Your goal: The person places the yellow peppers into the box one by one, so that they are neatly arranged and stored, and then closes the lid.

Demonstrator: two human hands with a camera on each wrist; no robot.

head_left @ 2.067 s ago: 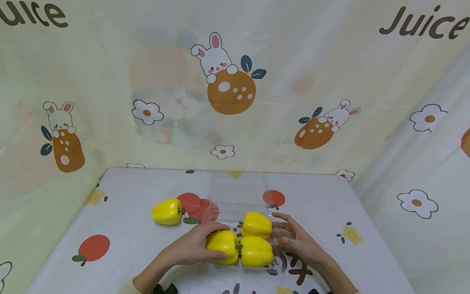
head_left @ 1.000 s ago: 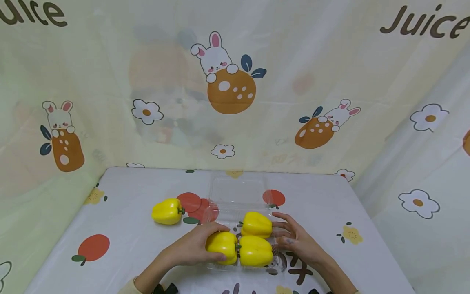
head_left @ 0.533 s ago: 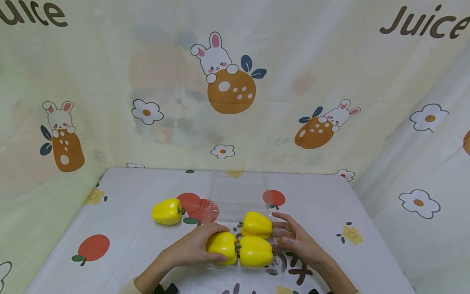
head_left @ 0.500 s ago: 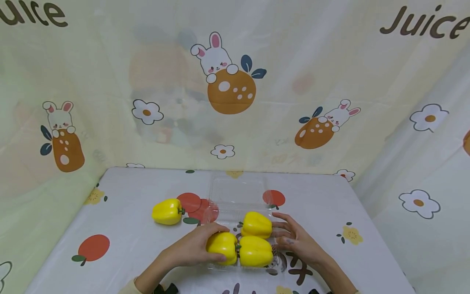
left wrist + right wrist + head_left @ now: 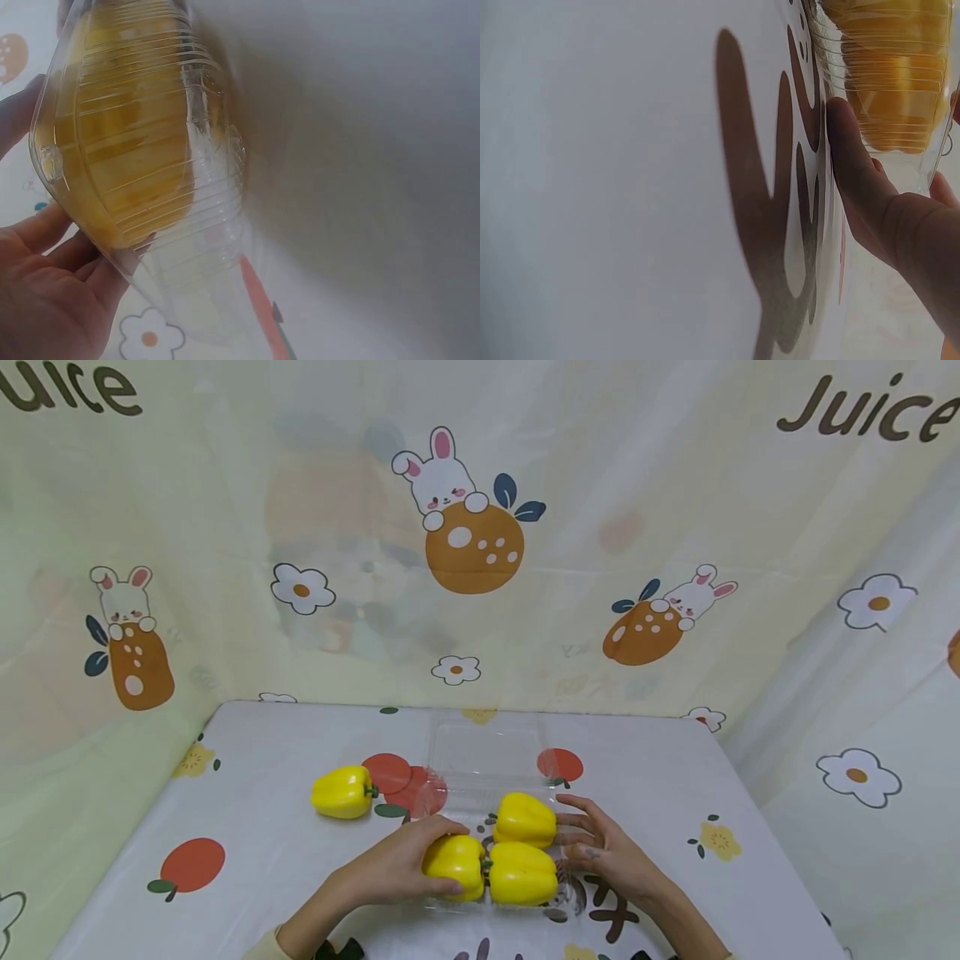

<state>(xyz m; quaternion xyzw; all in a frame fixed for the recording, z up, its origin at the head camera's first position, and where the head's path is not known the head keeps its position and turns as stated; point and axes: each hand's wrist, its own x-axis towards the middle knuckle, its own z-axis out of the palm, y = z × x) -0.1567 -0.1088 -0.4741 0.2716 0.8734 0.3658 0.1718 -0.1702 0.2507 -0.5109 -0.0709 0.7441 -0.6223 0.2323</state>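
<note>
The front-left pepper [image 5: 454,867] was gripped by the left hand [image 5: 401,862]; the clear box [image 5: 195,180] was touched by the relaxed right hand [image 5: 609,853]; the loose pepper [image 5: 341,792], stem rightward, was neared most by the left.

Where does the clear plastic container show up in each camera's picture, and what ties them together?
Head: clear container at lower centre, between the left hand and right hand, lid open.
Left wrist: left half, its ribbed wall showing.
Right wrist: top right corner, cut off by the frame.
Shared landmark: yellow peppers, seen through the wall in both wrist views.
</note>
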